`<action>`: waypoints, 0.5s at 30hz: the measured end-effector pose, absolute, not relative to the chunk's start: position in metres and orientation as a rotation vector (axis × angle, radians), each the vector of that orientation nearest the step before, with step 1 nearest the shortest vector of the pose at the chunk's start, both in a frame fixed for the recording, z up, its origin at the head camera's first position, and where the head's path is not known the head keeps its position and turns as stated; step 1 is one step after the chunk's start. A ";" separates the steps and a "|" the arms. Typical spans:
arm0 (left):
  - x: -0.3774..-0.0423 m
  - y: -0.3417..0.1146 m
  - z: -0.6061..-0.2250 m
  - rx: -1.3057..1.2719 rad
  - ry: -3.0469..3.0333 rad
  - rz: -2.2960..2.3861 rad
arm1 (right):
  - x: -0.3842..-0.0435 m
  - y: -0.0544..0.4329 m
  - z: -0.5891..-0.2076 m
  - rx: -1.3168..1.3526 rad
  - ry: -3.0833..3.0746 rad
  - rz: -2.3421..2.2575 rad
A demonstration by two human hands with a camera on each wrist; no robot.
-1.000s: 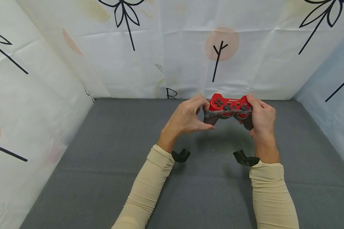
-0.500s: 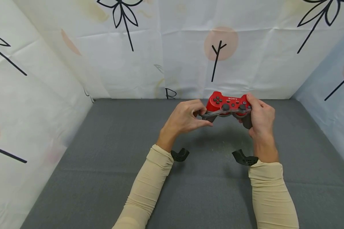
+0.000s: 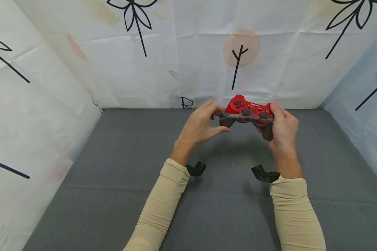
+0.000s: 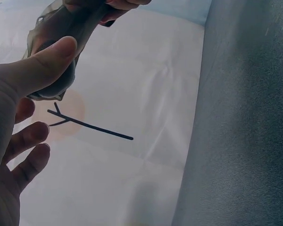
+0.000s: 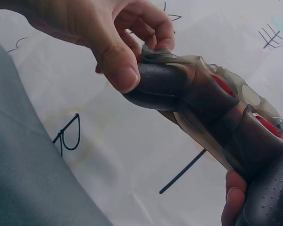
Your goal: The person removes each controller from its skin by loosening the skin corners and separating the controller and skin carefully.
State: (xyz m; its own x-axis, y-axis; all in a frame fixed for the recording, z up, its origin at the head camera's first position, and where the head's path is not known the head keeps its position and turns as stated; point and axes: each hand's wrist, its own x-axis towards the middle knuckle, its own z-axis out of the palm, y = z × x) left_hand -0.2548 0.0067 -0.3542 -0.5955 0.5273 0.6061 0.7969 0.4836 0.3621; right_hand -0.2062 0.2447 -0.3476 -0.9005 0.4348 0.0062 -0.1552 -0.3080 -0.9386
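Observation:
A red game controller (image 3: 252, 108) with SONY lettering is held up above the grey surface, its left end tilted higher. A smoky translucent cover (image 5: 193, 66) wraps its lower part and grips, while the upper red face shows bare. My right hand (image 3: 284, 129) holds the right grip, thumb over the button side. At the left grip, my left hand (image 3: 199, 123) pinches the loose edge of the cover with curled fingers; its thumb (image 4: 47, 66) presses the grip's end. In the left wrist view, several left fingers stand apart from the controller.
A grey cloth-covered table (image 3: 138, 167) lies under both arms. White patterned sheets (image 3: 204, 62) wall it at the back and both sides, close behind the controller. A black wrist mount (image 3: 196, 169) sticks out from each wrist.
The controller's left end has risen and tilted up. My left hand has moved up slightly with the cover's edge; the right hand has drifted a little left, keeping its hold.

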 end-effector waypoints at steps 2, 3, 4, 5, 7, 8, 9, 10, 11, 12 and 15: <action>-0.257 0.008 -0.356 -1.105 -2.313 -0.887 | -0.207 0.245 -0.348 -0.354 -1.556 2.240; -0.258 0.009 -0.356 -1.109 -2.310 -0.896 | -0.207 0.245 -0.348 -0.356 -1.551 2.231; -0.258 0.009 -0.356 -1.119 -2.308 -0.906 | -0.208 0.245 -0.348 -0.353 -1.542 2.231; -0.259 0.010 -0.357 -1.132 -2.308 -0.922 | -0.208 0.246 -0.348 -0.345 -1.528 2.240; -0.259 0.012 -0.357 -1.170 -2.306 -0.968 | -0.208 0.248 -0.348 -0.322 -1.497 2.273; -0.259 0.014 -0.357 -1.192 -2.303 -0.997 | -0.208 0.248 -0.348 -0.313 -1.491 2.285; -0.259 0.015 -0.358 -1.211 -2.297 -1.022 | -0.208 0.249 -0.347 -0.304 -1.483 2.302; -0.259 0.016 -0.359 -1.225 -2.284 -1.048 | -0.207 0.249 -0.347 -0.292 -1.474 2.320; -0.258 0.017 -0.359 -1.233 -2.264 -1.067 | -0.207 0.250 -0.347 -0.286 -1.469 2.333; -0.258 0.018 -0.359 -1.234 -2.239 -1.084 | -0.206 0.250 -0.347 -0.281 -1.469 2.342; -0.256 0.020 -0.360 -1.225 -2.150 -1.106 | -0.205 0.252 -0.346 -0.284 -1.468 2.349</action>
